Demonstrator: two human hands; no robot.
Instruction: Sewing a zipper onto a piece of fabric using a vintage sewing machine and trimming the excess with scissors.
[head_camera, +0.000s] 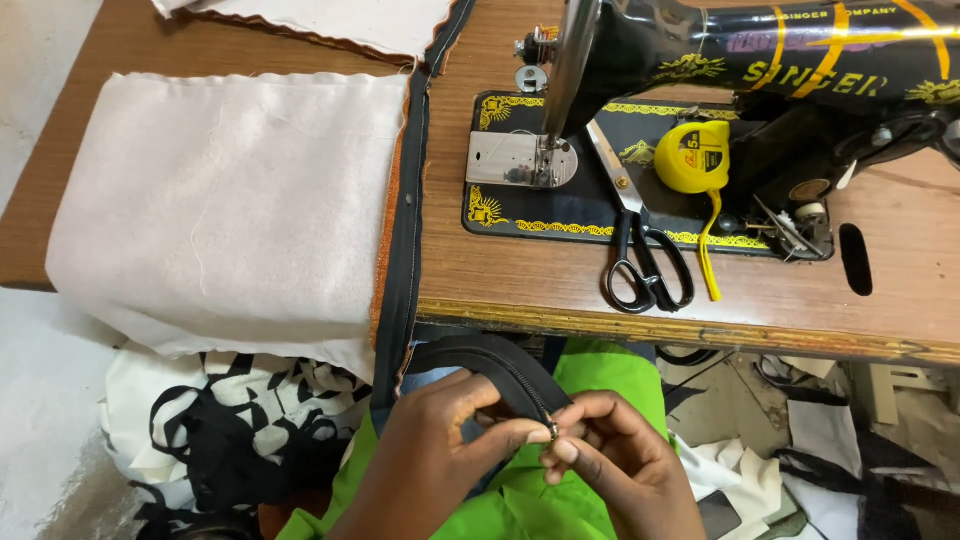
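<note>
Black zipper tape: lower centre of frame, below desk edge; left hand pinches tape end; right hand grips small metal slider; step judged: seating slider, calling for steady alignment; scissors on the desk, right of centre.

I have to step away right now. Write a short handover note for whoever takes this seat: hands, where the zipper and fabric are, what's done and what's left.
Left hand: pinches the black zipper tape just behind its end.
Right hand: fingertips pinch the small metal slider at the tape's end.
Zipper tape runs up from the lap along the edge of the white fabric on the sewing table.
Scissors and yellow tape measure lie on the sewing machine bed.
Done: tape lies along the fabric edge; whether stitched, cannot tell.
Left: slider looks not yet run along the tape.
</note>
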